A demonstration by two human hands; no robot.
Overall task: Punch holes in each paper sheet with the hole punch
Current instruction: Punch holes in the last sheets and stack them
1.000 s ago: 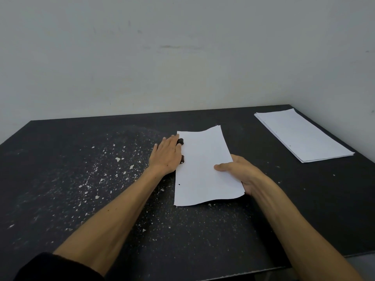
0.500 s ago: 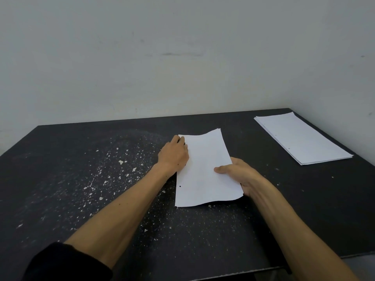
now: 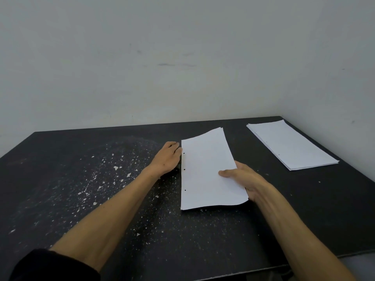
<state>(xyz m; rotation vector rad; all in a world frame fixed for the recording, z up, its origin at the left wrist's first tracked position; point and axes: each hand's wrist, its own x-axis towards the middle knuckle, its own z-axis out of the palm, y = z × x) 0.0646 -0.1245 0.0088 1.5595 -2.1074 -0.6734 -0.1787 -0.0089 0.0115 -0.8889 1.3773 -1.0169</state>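
**White sheet held at the punch, three holes along its left edge**

White paper is your landmark here: the paper sheet (image 3: 209, 171) lies near the middle of the black table (image 3: 60, 199), its near right corner lifted slightly off the surface. Your right hand (image 3: 245, 181) grips that right edge of the sheet, thumb lying on top and fingers curled underneath. Three small dark holes show along the sheet's left margin, two towards the far end and one nearer you.

Just left of the sheet, your left hand (image 3: 167, 158) rests palm down over the hole punch (image 3: 178, 166), fingers reaching forward and touching the sheet's left edge. The punch is almost wholly covered (only a sliver of dark body peeks out at the heel of the hand), so you cannot tell from here whether the fingers wrap it or merely press on it.

Left of the sheet and nearer to you, white paper bits (image 3: 115, 167) speckle the tabletop. Well to the right of the sheet, at the far corner by the wall, sits a stack of papers (image 3: 292, 145) with small holes along its left edge.
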